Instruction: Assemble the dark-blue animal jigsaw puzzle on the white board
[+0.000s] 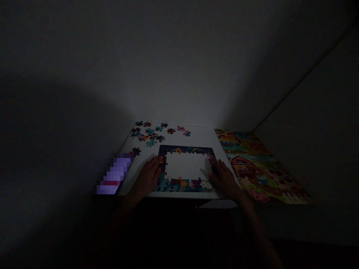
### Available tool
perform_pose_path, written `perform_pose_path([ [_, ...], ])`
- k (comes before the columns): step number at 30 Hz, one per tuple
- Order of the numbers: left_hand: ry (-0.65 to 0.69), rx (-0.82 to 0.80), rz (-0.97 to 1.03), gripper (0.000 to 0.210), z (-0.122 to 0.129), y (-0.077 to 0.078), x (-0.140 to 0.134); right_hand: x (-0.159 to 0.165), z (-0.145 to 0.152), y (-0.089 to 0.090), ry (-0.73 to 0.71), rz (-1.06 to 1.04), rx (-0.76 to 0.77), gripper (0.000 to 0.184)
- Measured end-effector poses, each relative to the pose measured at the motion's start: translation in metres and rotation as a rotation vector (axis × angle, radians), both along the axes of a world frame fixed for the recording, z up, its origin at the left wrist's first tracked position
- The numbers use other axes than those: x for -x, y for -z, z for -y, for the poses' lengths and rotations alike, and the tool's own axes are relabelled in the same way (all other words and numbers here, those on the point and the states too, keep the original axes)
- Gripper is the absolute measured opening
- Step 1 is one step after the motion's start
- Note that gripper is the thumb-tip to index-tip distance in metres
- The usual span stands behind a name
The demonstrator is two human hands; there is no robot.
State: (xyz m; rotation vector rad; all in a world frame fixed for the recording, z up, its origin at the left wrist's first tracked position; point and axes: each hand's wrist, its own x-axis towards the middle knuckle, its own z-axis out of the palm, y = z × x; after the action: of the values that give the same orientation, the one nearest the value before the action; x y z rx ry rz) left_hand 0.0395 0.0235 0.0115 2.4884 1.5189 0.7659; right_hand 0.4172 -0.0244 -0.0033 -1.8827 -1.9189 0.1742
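Note:
A jigsaw puzzle border (185, 149) lies on the white table as a joined rectangular frame, with bare white surface inside it. Its edge shows dark blue tones and coloured plants and sea-like shapes. My left hand (148, 175) rests flat against the border's left side, fingers stretched out. Against the right side lies my right hand (224, 177), its fingers spread and the thumb reaching over the border. Neither hand holds anything. Loose puzzle pieces (150, 131) are scattered on the table beyond the border, mostly at the back left.
A lit phone-like device (114, 173), blurred by pixels, sits at the table's left edge. To the right are colourful farm pictures (252, 172) with a red barn. White walls (179, 74) rise behind the table (203, 136). The room is dim.

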Motion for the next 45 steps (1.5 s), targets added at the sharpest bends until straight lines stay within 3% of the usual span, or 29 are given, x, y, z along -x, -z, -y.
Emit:
perform_pose_path([
  [2, 0.008, -0.026, -0.065, 0.056, 0.022, 0.005, 0.006, 0.001, 0.022, 0.015, 0.006, 0.040, -0.033, 0.073],
  [5, 0.044, -0.026, -0.134, 0.070, 0.034, 0.006, 0.007, 0.005, 0.035, 0.026, 0.003, 0.095, -0.084, 0.074],
  [10, 0.080, -0.027, -0.220, 0.089, 0.030, 0.004, 0.003, 0.013, 0.037, 0.018, 0.024, 0.173, -0.109, 0.073],
  [24, 0.062, 0.029, -0.222, 0.085, 0.037, -0.007, 0.001, 0.001, 0.038, 0.012, -0.052, 0.140, -0.074, 0.068],
  [28, 0.074, 0.052, -0.233, 0.086, 0.036, -0.007, 0.001, 0.001, 0.036, 0.010, 0.007, 0.103, -0.037, 0.067],
  [36, 0.067, 0.013, -0.213, 0.085, 0.035, -0.003, -0.002, 0.018, 0.037, -0.008, 0.150, -0.060, -0.016, 0.066],
  [40, 0.092, 0.017, -0.197, 0.089, 0.032, -0.002, 0.001, 0.026, 0.038, -0.014, 0.245, -0.233, -0.111, 0.062],
  [43, 0.122, 0.025, -0.204, 0.095, 0.031, -0.002, 0.004, 0.054, 0.046, -0.039, 0.300, -0.406, -0.212, 0.049],
  [45, 0.143, 0.031, -0.212, 0.096, 0.030, -0.003, 0.006, 0.082, 0.059, -0.068, 0.207, -0.460, -0.249, 0.037],
])
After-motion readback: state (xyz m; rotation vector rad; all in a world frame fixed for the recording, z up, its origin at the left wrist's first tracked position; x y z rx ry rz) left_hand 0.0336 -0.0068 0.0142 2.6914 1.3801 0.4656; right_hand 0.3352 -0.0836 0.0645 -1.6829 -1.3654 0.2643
